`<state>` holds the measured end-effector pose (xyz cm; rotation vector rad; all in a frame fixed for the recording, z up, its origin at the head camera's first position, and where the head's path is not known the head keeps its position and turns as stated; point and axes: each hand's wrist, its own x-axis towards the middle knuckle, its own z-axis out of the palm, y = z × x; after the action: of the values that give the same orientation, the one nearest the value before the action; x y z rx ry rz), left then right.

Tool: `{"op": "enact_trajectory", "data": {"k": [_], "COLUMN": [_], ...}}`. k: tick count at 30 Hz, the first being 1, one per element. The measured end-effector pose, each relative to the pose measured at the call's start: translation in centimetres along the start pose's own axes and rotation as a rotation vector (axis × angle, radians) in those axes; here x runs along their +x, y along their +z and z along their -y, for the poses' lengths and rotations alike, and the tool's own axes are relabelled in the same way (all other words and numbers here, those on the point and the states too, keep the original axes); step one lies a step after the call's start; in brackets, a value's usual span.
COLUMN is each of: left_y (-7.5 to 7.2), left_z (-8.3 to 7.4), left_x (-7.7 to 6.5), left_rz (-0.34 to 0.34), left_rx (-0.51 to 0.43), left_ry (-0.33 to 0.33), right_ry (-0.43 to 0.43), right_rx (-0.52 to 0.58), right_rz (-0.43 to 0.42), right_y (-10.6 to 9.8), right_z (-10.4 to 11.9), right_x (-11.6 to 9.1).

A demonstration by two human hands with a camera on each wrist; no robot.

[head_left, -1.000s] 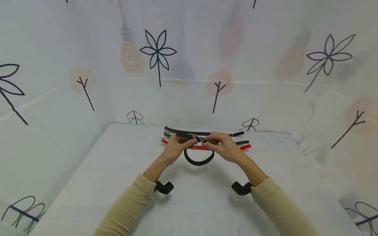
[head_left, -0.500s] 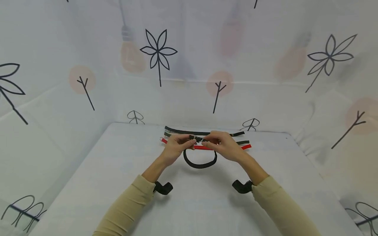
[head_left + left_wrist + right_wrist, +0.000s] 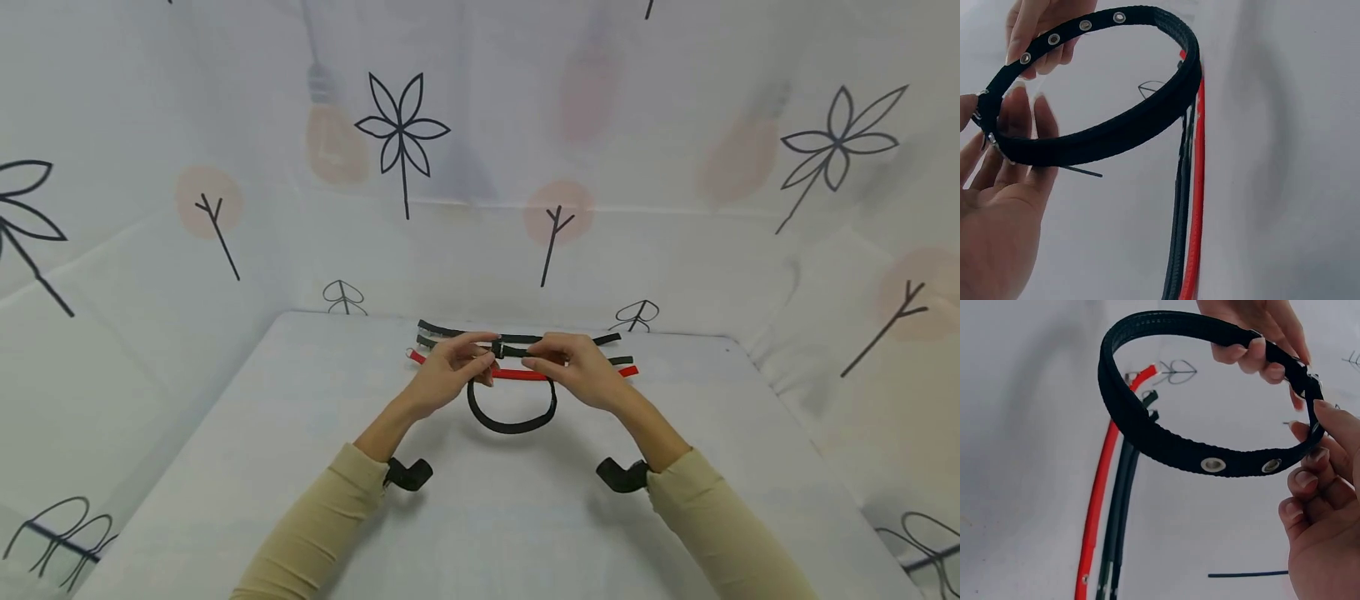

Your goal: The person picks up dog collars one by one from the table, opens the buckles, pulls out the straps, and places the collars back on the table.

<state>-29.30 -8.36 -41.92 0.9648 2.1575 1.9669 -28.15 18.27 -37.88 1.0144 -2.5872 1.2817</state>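
Note:
A black collar [image 3: 512,431] with metal eyelets hangs in a loop between both hands, above the table. My left hand [image 3: 446,375] pinches it at the metal buckle [image 3: 497,347], thumb against forefinger. In the left wrist view, the other fingers of this hand [image 3: 1010,206] spread below the collar [image 3: 1110,142]. To the right, my right hand [image 3: 573,371] pinches the collar's eyelet strap [image 3: 516,352] between thumb and finger. The strap runs through or against the buckle; which of these I cannot tell. In the right wrist view several eyelets [image 3: 1213,464] show along the band.
Behind the hands lie a red collar [image 3: 517,375], a dark green one [image 3: 620,361] and a black one [image 3: 517,338], side by side across the white table [image 3: 517,533]. A patterned cloth wall [image 3: 480,250] rises at the table's back edge.
The dark strap end that stuck out above my left hand is gone from there; strap now spans from buckle to right hand. The right hand has shifted slightly right, and the loop hangs wider and lower.

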Motion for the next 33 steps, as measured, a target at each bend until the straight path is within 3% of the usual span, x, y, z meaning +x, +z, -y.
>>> {"op": "enact_trajectory", "data": {"k": [5,12,16,26,30,33], "left_y": [0.1,0.0,-0.1,-1.5,-2.6,-3.7], "left_z": [-0.4,-0.7,-0.7,-0.3,-0.4,-0.1], "left_x": [0.3,0.5,0.4,0.0,-0.6,-1.3], "left_rz": [0.064,0.053,0.032,-0.067,-0.173,-0.256], "left_rx": [0.107,0.132,0.137,0.165,0.302,0.434], "left_ry": [0.014,-0.030,-0.019,0.070,0.067,0.028], "right_ry": [-0.002,-0.021,-0.012,0.021,0.087,0.142], "right_rx": [-0.005,-0.045,-0.060,-0.129,-0.144,-0.161], "right_rz": [-0.007,0.011,0.015,-0.012,-0.069,-0.108], "right_y": [0.2,0.5,0.6,-0.3,-1.3,-2.1], "right_z": [0.5,0.8,0.8,-0.2,-1.2,-2.2], "right_x": [0.0,0.2,0.2,-0.6,-1.5,-2.3]}}
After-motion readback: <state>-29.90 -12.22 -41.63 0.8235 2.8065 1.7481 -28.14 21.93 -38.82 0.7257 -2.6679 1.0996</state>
